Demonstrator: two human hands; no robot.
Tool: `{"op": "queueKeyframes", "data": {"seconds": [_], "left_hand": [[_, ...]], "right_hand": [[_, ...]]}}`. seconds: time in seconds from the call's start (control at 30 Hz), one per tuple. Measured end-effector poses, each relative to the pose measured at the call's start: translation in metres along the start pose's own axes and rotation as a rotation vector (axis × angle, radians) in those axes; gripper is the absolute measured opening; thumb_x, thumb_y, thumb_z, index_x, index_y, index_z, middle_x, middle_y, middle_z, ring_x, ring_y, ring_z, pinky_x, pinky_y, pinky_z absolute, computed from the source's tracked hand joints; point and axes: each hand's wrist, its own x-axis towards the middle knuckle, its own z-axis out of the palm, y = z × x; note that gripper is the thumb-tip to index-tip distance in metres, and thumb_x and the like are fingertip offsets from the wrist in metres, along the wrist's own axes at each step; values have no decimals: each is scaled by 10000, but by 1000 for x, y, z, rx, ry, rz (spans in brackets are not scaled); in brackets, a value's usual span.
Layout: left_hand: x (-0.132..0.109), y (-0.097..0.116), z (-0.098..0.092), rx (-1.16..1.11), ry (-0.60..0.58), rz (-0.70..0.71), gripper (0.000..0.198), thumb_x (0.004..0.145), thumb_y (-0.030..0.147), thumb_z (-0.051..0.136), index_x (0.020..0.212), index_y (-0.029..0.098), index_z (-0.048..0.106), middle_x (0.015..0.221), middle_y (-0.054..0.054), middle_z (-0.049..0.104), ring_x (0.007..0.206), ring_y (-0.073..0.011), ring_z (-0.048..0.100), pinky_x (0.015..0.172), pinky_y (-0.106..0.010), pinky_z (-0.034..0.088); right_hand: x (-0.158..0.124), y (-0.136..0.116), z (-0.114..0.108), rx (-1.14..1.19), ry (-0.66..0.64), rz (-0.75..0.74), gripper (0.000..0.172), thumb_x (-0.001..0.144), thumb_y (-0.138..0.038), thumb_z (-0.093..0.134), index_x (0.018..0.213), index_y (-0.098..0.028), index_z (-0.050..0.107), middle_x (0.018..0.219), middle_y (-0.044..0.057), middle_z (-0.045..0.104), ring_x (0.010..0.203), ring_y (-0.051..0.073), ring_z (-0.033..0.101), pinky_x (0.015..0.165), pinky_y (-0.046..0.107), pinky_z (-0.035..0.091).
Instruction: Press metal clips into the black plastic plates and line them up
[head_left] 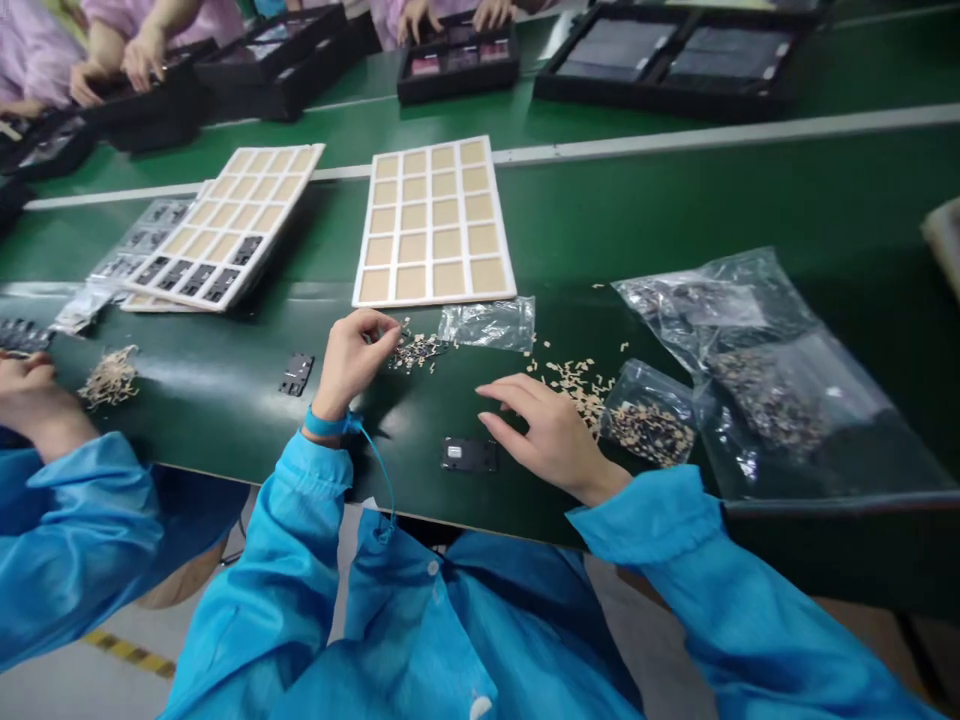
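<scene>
Two bare hands on green table [225, 400]: L hand [352, 360] w/ fingertips pinched together at pile of bits [417, 350], any piece in them too small to tell, R hand [551, 432] flat & open just beside black part [469, 454], tan bits [577, 385] nr its fingers, grid tray [433, 222] beyond.

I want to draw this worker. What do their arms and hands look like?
Both arms wear bright blue smock sleeves with gathered cuffs. The left hand and right hand wear no gloves. A blue wrist strap on the left wrist trails a thin blue cord.
</scene>
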Motion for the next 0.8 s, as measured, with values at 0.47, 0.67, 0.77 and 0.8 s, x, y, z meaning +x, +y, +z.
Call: {"op": "queueKeyframes", "data": {"seconds": [0.47,0.67,0.77,0.8], "left_hand": [[-27,51,39,-234,-561,44,170,789,291,643,812,124,672,740,-1,630,634,-76,522,581,-203,400],[-38,43,44,-193,-549,51,187,797,311,668,771,128,694,704,-9,670,622,-84,548,567,-199,408],[-40,43,46,-180,-485,151,175,842,269,615,766,138,701,696,-6,671,623,-81,555,574,-194,407],[-41,43,46,-175,-462,160,177,842,277,620,769,138,701,693,-5,670,613,-79,551,565,-191,406]], "right_hand": [[12,3,-13,772,-146,573,134,746,-295,670,750,-162,681,674,15,654,582,120,566,545,244,442],[15,3,-10,1079,62,747,195,626,-327,796,689,-184,679,595,-16,632,489,83,512,461,211,404],[16,2,-9,1117,111,783,188,571,-301,834,651,-196,699,547,-35,589,472,65,468,446,197,370],[16,1,-9,1132,112,792,187,560,-298,840,644,-200,704,540,-36,582,476,67,469,449,198,372]]}}
